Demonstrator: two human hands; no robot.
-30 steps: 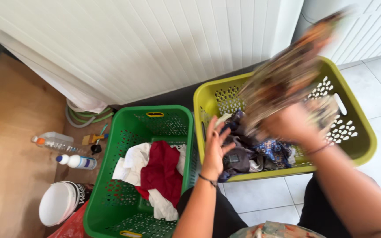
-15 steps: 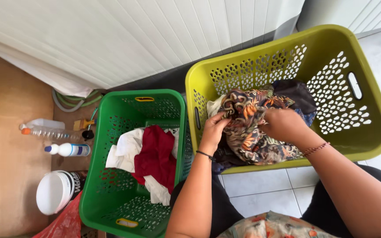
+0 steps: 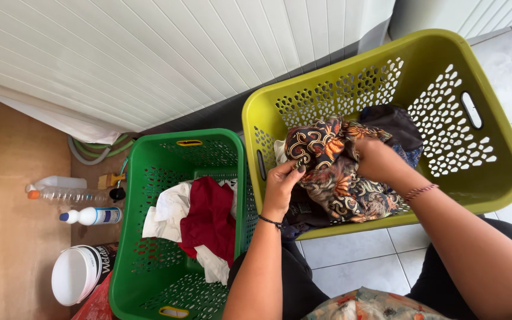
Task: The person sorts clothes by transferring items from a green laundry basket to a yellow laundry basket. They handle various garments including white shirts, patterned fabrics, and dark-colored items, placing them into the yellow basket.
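I sit over a floor of pale grey tiles point(image 3: 351, 249). On my left side the floor turns into brown wood point(image 3: 13, 225). In front of me is a white wall of long slats point(image 3: 167, 53), and a green hose point(image 3: 93, 151) curls at the bottom of it.

Two baskets stand side by side on the floor, touching. The yellow-green laundry basket point(image 3: 493, 178) is on the right and has lots of holes in its walls. The green laundry basket point(image 3: 149, 284) is on the left. Inside the green one lie a red cloth point(image 3: 211, 216) and a white cloth point(image 3: 170, 210), all bunched up.

Next to the green basket, on the wood, lie a clear bottle with an orange cap point(image 3: 66, 194) and a white bottle with a blue cap point(image 3: 93, 216). A white bucket point(image 3: 75, 274) lies on its side near them.

My left hand point(image 3: 282, 186) is curled shut on the edge of the patterned cloth point(image 3: 339, 178), which is dark with orange and cream swirls. My right hand point(image 3: 377, 159) is closed on the same cloth, with its fingers tucked into the folds. The cloth is inside the yellow-green basket, on top of other dark clothes point(image 3: 395, 121). I wear a thin black band on my left wrist and a red one on my right.
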